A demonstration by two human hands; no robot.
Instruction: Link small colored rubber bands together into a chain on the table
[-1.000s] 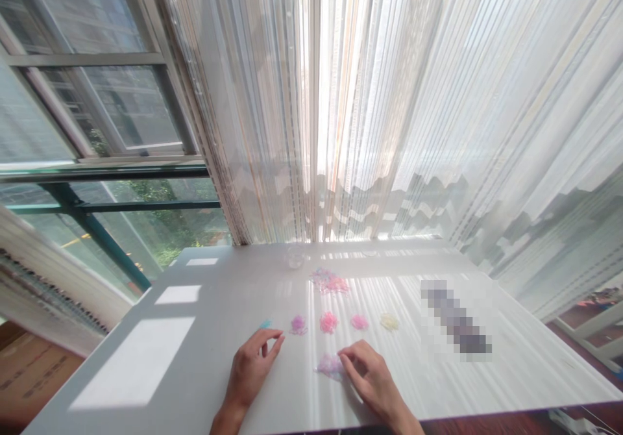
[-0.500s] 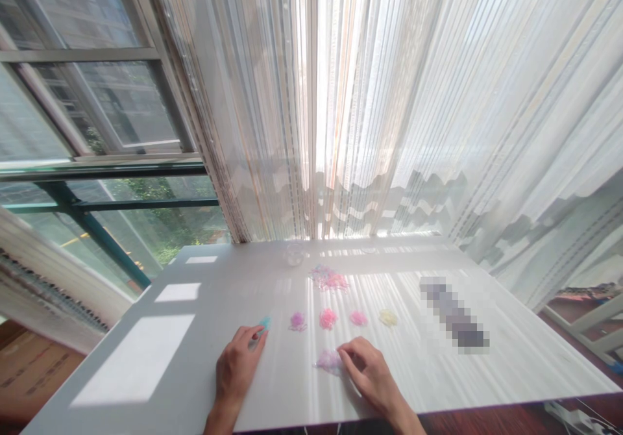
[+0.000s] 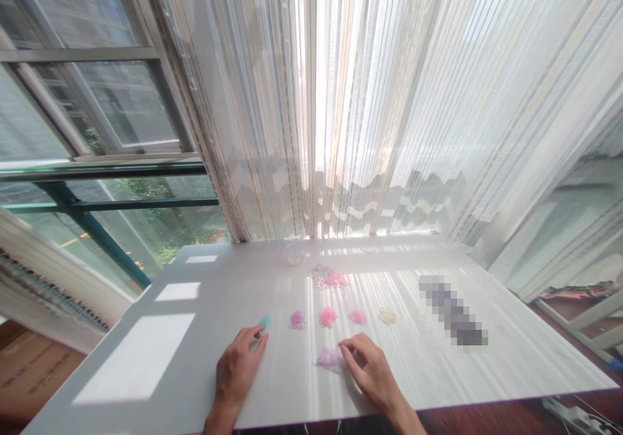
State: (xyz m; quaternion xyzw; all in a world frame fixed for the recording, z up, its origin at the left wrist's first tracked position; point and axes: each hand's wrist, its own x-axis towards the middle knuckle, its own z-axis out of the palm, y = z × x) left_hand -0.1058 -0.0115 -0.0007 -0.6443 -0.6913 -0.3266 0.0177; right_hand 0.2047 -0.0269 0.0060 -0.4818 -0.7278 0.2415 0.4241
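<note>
My left hand (image 3: pixel 239 365) rests on the table with curled fingers, thumb and index tips close together at the near edge of a small blue pile (image 3: pixel 265 321) of thin, loop-like pieces resembling tiny elastic bands. Whether a piece is between those tips is too small to see. My right hand (image 3: pixel 370 367) has thumb and index finger pinched at the right side of a lilac pile (image 3: pixel 328 357); what they hold, if anything, is hidden. Beyond the hands, in a row, lie a purple pile (image 3: pixel 297 319), a coral-pink pile (image 3: pixel 328 317), a pink pile (image 3: pixel 358 316) and a pale yellow pile (image 3: pixel 388 316).
A mixed pink and bluish heap (image 3: pixel 329 277) lies farther back on the white table (image 3: pixel 195 344). Behind it stands a clear round container (image 3: pixel 294 254). A blurred-out patch (image 3: pixel 452 311) covers something at the right. Sheer curtains (image 3: pixel 360 110) hang along the table's far edge.
My left fingertips have drawn back slightly, and more of the blue pile shows. The right hand has barely moved, still at the lilac pile. The curtain at the right has shifted.
</note>
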